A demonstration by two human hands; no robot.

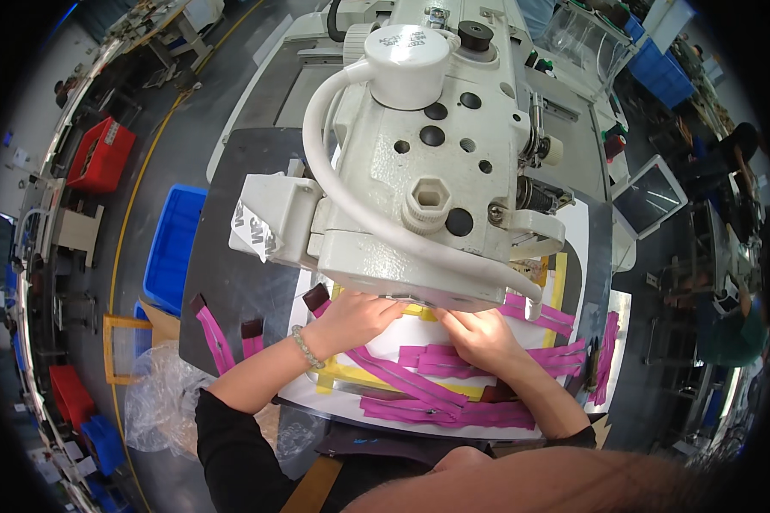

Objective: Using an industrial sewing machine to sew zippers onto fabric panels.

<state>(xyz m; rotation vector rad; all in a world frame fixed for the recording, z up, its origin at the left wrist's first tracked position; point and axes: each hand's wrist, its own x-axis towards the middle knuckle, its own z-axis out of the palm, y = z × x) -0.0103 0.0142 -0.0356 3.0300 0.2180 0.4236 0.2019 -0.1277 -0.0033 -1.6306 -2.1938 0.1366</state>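
Observation:
Both my hands reach under the front of a white sewing machine head [419,171]. My left hand [361,318], with a beaded bracelet at the wrist, has its fingers drawn together; the tips point toward the middle. Facing it, my right hand [477,339] has curled fingers, their tips below the head's lower edge. What they pinch, if anything, is hidden. Around them on a white sheet [381,344] with yellow tape [351,374] lie magenta zippers [415,386]. More zippers [453,414] overlap along the near edge, and a dark-ended one [214,333] lies left.
A white hose [316,137] loops over the machine. Left of the dark table [231,171] stand a blue bin [173,248] and crumpled clear plastic [167,402]. A tablet-like screen [650,197] is at right. A red crate [101,154] stands farther left.

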